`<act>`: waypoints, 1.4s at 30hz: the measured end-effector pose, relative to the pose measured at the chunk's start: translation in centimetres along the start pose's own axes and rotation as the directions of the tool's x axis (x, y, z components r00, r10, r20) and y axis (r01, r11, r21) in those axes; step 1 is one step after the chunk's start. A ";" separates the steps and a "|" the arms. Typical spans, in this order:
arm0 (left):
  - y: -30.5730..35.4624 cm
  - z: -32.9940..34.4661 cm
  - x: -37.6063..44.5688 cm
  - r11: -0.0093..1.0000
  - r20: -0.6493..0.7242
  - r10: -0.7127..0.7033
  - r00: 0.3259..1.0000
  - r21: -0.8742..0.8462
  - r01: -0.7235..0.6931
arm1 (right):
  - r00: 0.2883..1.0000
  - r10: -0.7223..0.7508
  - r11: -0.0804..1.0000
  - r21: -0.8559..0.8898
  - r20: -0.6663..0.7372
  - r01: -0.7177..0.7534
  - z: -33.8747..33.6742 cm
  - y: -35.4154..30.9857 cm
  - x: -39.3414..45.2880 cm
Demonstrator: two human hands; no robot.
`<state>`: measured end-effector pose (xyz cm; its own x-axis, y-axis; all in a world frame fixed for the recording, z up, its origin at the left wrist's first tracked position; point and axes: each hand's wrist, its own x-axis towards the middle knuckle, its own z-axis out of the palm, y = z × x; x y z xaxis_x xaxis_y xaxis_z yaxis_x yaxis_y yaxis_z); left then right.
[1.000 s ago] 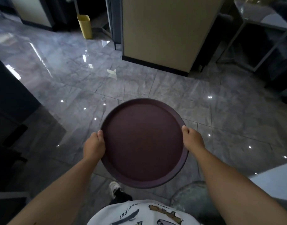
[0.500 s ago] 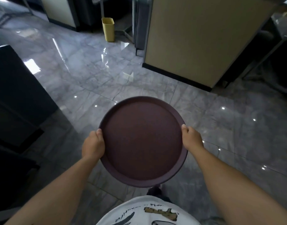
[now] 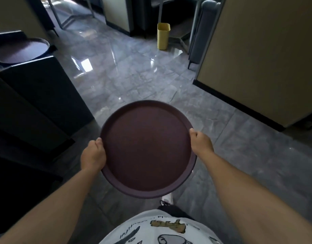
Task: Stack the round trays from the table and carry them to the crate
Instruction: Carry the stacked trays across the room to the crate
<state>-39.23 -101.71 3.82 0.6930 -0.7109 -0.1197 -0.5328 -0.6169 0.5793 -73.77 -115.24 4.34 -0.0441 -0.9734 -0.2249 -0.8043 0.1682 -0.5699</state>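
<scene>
I hold a dark maroon round tray point(image 3: 146, 148) flat in front of my waist, above the grey floor. My left hand point(image 3: 93, 155) grips its left rim, thumb on top. My right hand point(image 3: 201, 142) grips the right rim the same way. Whether more trays lie stacked beneath it is hidden. Another dark round tray point(image 3: 19, 51) lies in the top of a dark crate-like box point(image 3: 38, 81) at the far left.
Glossy grey marble floor point(image 3: 134, 80) stretches ahead. A yellow bin point(image 3: 163, 36) stands at the back. A beige partition with a black base point(image 3: 261, 55) runs along the right. Dark furniture point(image 3: 19, 131) fills the left side.
The view has swung left and forward as I walk. The box with the other tray has come into sight at left; the bin and partition have shifted right. My grip is unchanged.
</scene>
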 end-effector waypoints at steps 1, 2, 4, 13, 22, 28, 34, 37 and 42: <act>1.1 0.2 1.1 1.000 -0.012 -0.012 1.000 -0.012 0.011 | 1.000 -0.017 1.000 0.015 0.014 0.017 -0.4 -0.8 1.9; 2.1 0.5 2.1 1.000 -0.021 -0.023 1.000 -0.021 0.023 | 0.999 -0.032 0.999 0.028 0.023 0.031 -0.9 -1.6 3.8; 4.0 0.9 3.8 0.999 -0.038 -0.044 0.998 -0.034 0.043 | 0.998 -0.055 0.998 0.039 0.034 0.054 -1.8 -2.9 7.0; 8.8 3.2 13.1 0.999 -0.043 -0.043 0.998 0.005 0.043 | 0.997 -0.044 0.998 0.037 0.060 0.042 -1.9 -6.9 16.7; 11.8 4.6 26.2 1.000 0.033 0.004 0.999 0.000 -0.004 | 1.000 0.016 1.000 0.009 0.005 -0.016 0.3 -13.6 25.9; 13.9 3.1 35.5 0.998 0.051 0.038 0.998 -0.043 -0.036 | 0.999 0.025 0.998 -0.063 -0.044 -0.028 2.4 -19.1 31.1; 14.4 3.5 41.8 0.996 0.046 -0.026 0.999 -0.080 0.030 | 0.999 -0.031 0.993 -0.118 -0.010 0.030 4.2 -23.9 37.7; 14.9 4.2 45.4 0.996 0.038 -0.066 0.997 -0.052 0.068 | 0.998 -0.050 0.992 -0.114 0.024 0.052 5.4 -26.0 42.0; 16.9 5.9 53.0 0.993 -0.007 -0.109 0.994 -0.033 0.109 | 0.990 -0.118 0.983 -0.132 0.084 0.128 7.7 -30.0 51.4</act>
<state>-14.40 -151.78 2.46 0.7505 -0.6368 -0.1766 -0.4379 -0.6794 0.5888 -47.31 -169.10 3.81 0.1005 -0.9699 -0.2216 -0.8745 0.0202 -0.4847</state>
